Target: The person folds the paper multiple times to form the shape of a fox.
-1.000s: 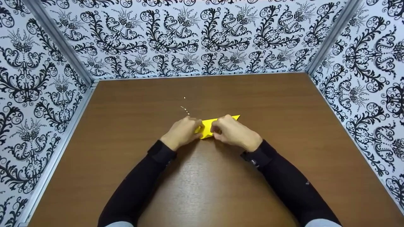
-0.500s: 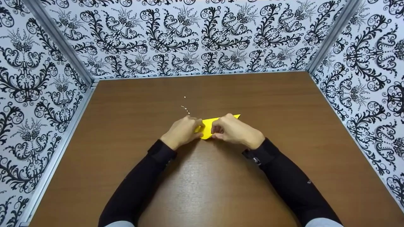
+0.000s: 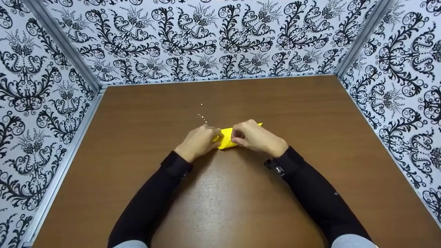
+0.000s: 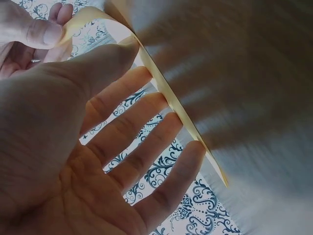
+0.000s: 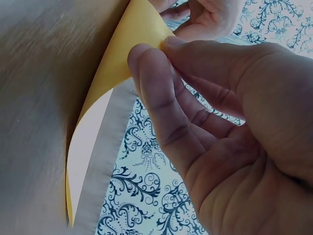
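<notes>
A sheet of yellow paper (image 3: 225,135), white on its other side, lies between both hands at the middle of the table. My left hand (image 3: 199,140) presses its left part down; in the left wrist view the fingers (image 4: 142,117) are spread and fairly straight, with their tips along the paper. Thumb and forefinger of my right hand (image 3: 259,137) pinch the paper's near edge. In the right wrist view that edge curls up as a flap (image 5: 129,46), with the white side showing beneath. The right hand hides part of the sheet in the head view.
The brown wooden table (image 3: 213,199) has several tiny pale specks (image 3: 203,117) beyond the left hand. Black-and-white patterned walls (image 3: 213,41) close it in at the back and both sides, with grey metal rails at the corners.
My right hand has shifted slightly away from me, drawing the near edge of the paper up and over. The left hand stays in place on the sheet.
</notes>
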`<state>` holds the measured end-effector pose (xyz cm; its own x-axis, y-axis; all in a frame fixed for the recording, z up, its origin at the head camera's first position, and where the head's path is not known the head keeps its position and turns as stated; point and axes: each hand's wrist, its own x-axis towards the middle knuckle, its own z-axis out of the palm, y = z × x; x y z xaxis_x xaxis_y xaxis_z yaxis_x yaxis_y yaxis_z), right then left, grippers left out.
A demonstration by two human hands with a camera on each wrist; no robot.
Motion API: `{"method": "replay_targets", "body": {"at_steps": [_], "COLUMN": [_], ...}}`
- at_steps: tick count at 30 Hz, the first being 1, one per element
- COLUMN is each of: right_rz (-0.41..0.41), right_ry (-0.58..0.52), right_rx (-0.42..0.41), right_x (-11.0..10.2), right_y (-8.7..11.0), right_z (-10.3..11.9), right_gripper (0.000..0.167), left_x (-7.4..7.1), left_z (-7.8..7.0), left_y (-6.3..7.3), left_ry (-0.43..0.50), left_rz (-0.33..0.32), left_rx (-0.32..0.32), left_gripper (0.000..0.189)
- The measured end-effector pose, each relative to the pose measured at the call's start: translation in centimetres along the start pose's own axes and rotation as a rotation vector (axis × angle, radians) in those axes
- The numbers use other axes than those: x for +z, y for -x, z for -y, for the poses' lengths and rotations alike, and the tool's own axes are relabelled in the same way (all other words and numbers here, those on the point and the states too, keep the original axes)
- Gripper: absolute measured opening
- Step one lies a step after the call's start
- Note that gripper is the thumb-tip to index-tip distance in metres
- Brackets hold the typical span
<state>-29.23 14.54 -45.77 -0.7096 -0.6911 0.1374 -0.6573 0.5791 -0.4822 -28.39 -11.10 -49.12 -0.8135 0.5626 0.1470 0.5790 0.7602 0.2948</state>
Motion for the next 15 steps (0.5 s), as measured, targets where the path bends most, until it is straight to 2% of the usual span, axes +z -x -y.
{"method": "replay_targets", "body": {"at_steps": [7, 15], "right_rz": [-0.028, -0.014], "right_ry": [0.002, 0.017], "right_rx": [0.010, 0.021], "right_x": [-0.4, -0.2], "right_y": [-1.1, -2.5], "right_z": [-0.9, -1.7], "right_gripper": [0.005, 0.007], "left_x": [-0.3, 0.2], "left_z": [0.1, 0.4], "left_y": [-0.4, -0.3], "left_ry": [-0.022, -0.006], "left_rz": [-0.011, -0.053], "left_rx": [0.014, 0.054], "left_gripper": [0.018, 0.010]}}
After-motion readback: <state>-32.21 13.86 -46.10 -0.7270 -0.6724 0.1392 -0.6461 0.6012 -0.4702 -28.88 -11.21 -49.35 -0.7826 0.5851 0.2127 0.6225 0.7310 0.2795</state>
